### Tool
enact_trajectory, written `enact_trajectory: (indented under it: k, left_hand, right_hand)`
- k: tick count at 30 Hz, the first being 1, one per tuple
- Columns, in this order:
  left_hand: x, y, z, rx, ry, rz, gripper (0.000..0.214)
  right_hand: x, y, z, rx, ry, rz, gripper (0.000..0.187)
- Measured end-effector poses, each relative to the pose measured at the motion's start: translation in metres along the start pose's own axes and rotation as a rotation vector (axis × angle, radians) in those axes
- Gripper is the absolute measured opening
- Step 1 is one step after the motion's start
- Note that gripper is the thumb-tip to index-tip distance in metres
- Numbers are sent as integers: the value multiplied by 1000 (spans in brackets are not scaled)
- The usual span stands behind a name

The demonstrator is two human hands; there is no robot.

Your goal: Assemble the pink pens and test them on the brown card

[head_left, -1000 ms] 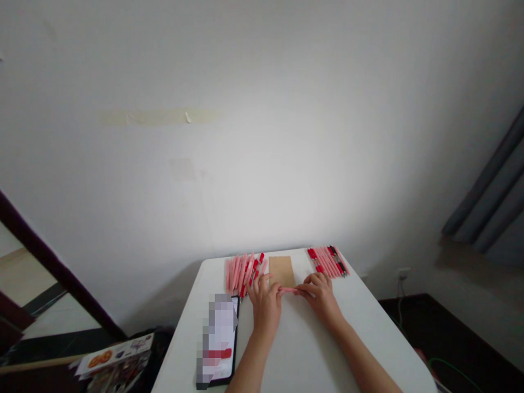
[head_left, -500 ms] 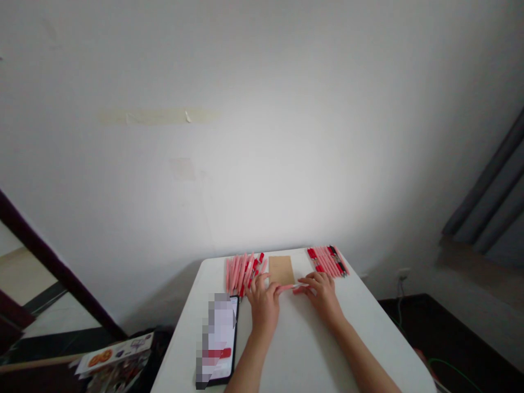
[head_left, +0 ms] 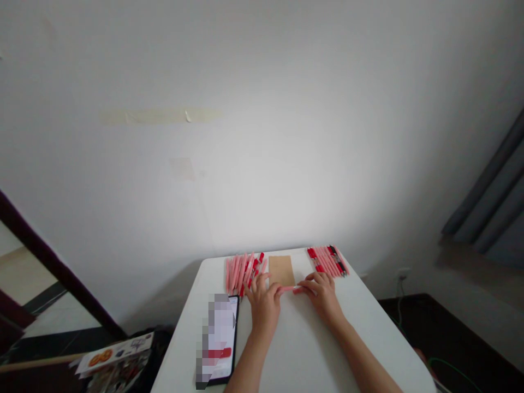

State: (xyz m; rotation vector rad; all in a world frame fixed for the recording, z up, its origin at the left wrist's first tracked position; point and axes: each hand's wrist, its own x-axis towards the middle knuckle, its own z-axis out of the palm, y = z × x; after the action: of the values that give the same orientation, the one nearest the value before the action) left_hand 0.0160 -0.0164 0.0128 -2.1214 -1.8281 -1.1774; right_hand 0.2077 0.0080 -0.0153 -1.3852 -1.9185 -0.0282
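Observation:
My left hand [head_left: 265, 300] pinches a pink pen [head_left: 287, 289] that lies level above the near edge of a brown notebook or card [head_left: 281, 269]. In my right hand [head_left: 320, 295] is a short pink pen cap [head_left: 297, 291], held at the pen's right end; whether the two touch is hard to tell. Left of my left hand lies a loose bunch of pink and red pens [head_left: 239, 272]. Beyond my right hand is a neater row of pink, red and black pens [head_left: 328, 261].
A phone [head_left: 221, 360] with a partly blurred screen lies on the white table [head_left: 295, 355], left of my left forearm. A wall [head_left: 262, 164] stands behind the table. On the lower left is a printed box [head_left: 117, 352]; a socket with a cable [head_left: 403, 274] is at right.
The pen and the cap have come closer together, and the pale gap between them has narrowed. Both hands otherwise stay in nearly the same place.

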Motion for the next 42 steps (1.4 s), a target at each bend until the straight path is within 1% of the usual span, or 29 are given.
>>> enact_trajectory:
  k: [8,16,19,21,23,25,28,37,42]
  left_hand:
    - [1,3,-5,16,13,-32,16]
    - [1,0,-4,70,65,-26,15]
    - [2,0,-6,70,73,-34,15]
    - [3,0,-7,68,73,-47,15]
    - [3,0,-8,70,68,-69,16]
    - [3,0,-9,82,58,-97,17]
    - [3,0,-10,97,41,-122,18]
    - [3,-1,-10,103,48,-122,18]
    - [3,-2,-10,116,51,-124,17]
  right_hand:
    - [-1,1,1,-44,-2,14,20]
    - [-1,1,4,-48,32,69,35]
    - [-2,3,6,-49,48,96,37]
    - [-2,3,7,-52,52,114,35]
    - [-2,2,6,-57,42,125,28]
    - [-3,0,4,-59,18,111,20]
    - [-3,-3,2,-62,-8,74,16]
    - [-2,-8,-1,-77,0,49,15]
    - [-3,-4,1,-42,10,61,16]
